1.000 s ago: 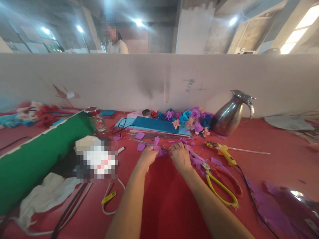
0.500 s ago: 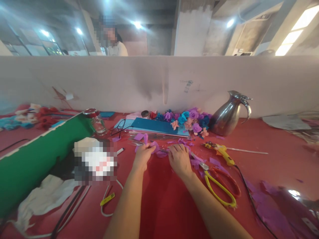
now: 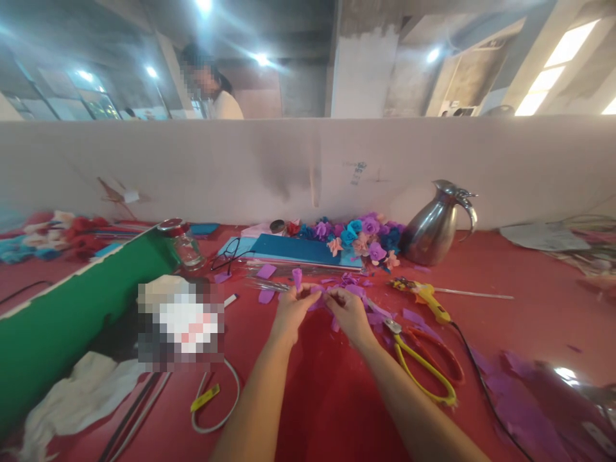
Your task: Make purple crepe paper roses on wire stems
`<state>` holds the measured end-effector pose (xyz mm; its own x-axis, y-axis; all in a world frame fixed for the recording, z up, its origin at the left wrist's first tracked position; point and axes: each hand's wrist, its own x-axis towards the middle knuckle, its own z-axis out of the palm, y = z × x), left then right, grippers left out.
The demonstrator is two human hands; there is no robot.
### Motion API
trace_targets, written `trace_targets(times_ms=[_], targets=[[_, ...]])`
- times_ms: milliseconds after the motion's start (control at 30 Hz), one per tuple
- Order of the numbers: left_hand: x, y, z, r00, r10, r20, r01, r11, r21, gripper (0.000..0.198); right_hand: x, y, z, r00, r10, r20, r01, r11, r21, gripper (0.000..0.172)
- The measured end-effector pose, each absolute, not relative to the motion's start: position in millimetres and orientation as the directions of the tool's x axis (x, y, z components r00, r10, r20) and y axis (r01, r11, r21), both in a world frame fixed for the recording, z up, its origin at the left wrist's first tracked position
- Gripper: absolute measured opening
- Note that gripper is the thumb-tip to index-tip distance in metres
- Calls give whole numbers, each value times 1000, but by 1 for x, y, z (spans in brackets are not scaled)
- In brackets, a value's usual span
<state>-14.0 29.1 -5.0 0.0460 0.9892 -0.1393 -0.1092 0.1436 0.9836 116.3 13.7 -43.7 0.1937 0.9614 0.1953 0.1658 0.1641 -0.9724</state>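
Note:
A small rolled purple paper piece (image 3: pixel 297 278) stands up from my left hand (image 3: pixel 291 314), whose fingers are closed round its lower end. My right hand (image 3: pixel 347 312) is close beside it, thumb and fingers pinched on a purple paper petal (image 3: pixel 317 296) between the two hands. Loose purple petals (image 3: pixel 266 271) and scraps lie around both hands on the red table (image 3: pixel 317 398). Scissors with one yellow and one red handle (image 3: pixel 423 369) lie right of my right hand, blades toward it.
Behind are a blue board (image 3: pixel 293 249), paper flowers (image 3: pixel 370 234) and a steel jug (image 3: pixel 430 224). A yellow glue gun (image 3: pixel 436 307) lies right. Left are a glass jar (image 3: pixel 185 247), green divider (image 3: pixel 96 289) and cable (image 3: pixel 231 410). A person (image 3: pixel 226 106) is beyond the partition.
My hands have come closer together. My left hand has moved right with the rolled purple piece, and my right hand has gone from flat over the scraps to a pinch.

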Motion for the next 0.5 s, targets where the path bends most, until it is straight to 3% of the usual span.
trace_targets(times_ms=[233, 500], targets=[[-20, 33, -5, -54, 991, -121, -120, 114, 986, 23, 112, 13, -37, 260, 962, 90, -108, 122, -987, 38], [-18, 33, -5, 8, 991, -134, -119, 134, 984, 28, 112, 13, -40, 209, 974, 90, -128, 118, -985, 30]])
